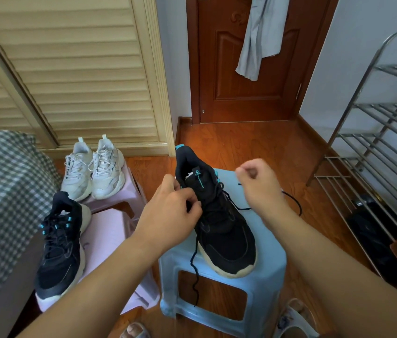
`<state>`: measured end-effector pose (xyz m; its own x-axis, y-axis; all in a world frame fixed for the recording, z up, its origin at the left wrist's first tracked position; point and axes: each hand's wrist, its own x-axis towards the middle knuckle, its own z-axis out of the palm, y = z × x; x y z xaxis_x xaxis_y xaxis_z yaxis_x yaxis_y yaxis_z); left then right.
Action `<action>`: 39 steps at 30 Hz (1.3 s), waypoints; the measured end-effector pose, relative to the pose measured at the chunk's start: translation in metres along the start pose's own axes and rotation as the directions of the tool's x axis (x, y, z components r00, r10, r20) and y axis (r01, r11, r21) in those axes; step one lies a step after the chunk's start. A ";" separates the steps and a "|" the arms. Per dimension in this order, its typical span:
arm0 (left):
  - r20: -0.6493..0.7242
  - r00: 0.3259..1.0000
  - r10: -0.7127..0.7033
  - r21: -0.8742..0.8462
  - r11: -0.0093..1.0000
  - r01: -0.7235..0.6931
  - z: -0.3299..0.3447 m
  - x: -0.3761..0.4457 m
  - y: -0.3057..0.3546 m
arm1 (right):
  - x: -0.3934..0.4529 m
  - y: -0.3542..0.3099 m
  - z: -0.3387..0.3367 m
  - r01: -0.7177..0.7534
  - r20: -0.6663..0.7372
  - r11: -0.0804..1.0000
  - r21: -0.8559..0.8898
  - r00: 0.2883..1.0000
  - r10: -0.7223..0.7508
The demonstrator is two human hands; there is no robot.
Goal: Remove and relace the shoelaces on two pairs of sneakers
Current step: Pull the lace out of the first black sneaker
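Note:
A black sneaker [224, 230] with teal eyelets and a cream sole stands on a light blue stool [263, 272], heel away from me. My left hand [170, 211] pinches at its left eyelets near the tongue. My right hand [258, 184] is raised beside the shoe's right side, fingers curled, pulling the black shoelace [241, 208] taut. The lace's other end hangs down over the stool's front [195, 276]. The second black sneaker [61, 245] lies laced on a pink stool [109, 237]. A white pair [95, 169] sits on another pink stool behind it.
A metal shoe rack [372, 152] stands at the right with dark items beneath. A brown door [248, 59] with a hanging grey garment is ahead. Louvered closet doors [70, 69] are at the left, a checked bedcover [5, 191] beside me. The floor is wood.

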<state>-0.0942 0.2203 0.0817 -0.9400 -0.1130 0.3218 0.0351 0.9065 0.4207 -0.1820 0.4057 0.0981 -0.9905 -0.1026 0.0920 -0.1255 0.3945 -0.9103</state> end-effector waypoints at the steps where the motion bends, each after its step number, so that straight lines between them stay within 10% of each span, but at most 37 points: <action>1: 0.007 1.000 -0.001 -0.022 1.000 0.001 0.000 0.000 -0.002 | 0.004 0.004 -0.007 -0.052 -0.067 0.998 -0.019 0.996 0.050; 6: 0.046 0.998 0.048 -0.116 0.992 -0.042 0.000 0.001 -0.014 | -0.014 0.003 -0.014 -0.139 0.313 0.981 -0.137 0.933 0.177; 11: 0.000 0.965 0.263 0.023 0.965 -0.263 0.002 0.009 -0.019 | -0.017 -0.010 0.008 0.009 0.299 0.908 -0.418 0.946 0.128; 18: 0.092 0.967 0.236 -0.051 0.971 -0.232 0.004 0.012 -0.028 | -0.021 0.000 -0.033 -0.435 0.496 0.875 -0.214 0.724 0.480; 23: 0.085 0.962 0.258 -0.154 0.958 -0.243 0.010 0.015 -0.034 | -0.013 0.010 -0.029 -0.248 0.357 0.950 -0.189 0.884 0.302; 30: 0.096 0.962 0.255 -0.168 0.957 -0.236 0.008 0.014 -0.034 | -0.003 0.006 -0.004 -0.143 0.314 0.975 -0.169 0.930 0.191; 36: 0.107 0.962 0.251 -0.222 0.949 -0.223 0.001 0.012 -0.041 | 0.005 0.021 -0.069 -0.242 0.043 0.697 -0.675 0.930 0.364; 39: 0.095 0.963 0.253 -0.222 0.948 -0.227 0.004 0.012 -0.036 | 0.003 0.009 -0.055 -0.136 0.162 0.931 -0.339 0.966 0.200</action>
<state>-0.1084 0.1873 0.0672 -0.9284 0.1590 0.3360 0.3221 0.7951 0.5138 -0.1894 0.4592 0.1121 -0.9730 -0.1679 -0.1585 -0.0014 0.6908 -0.7231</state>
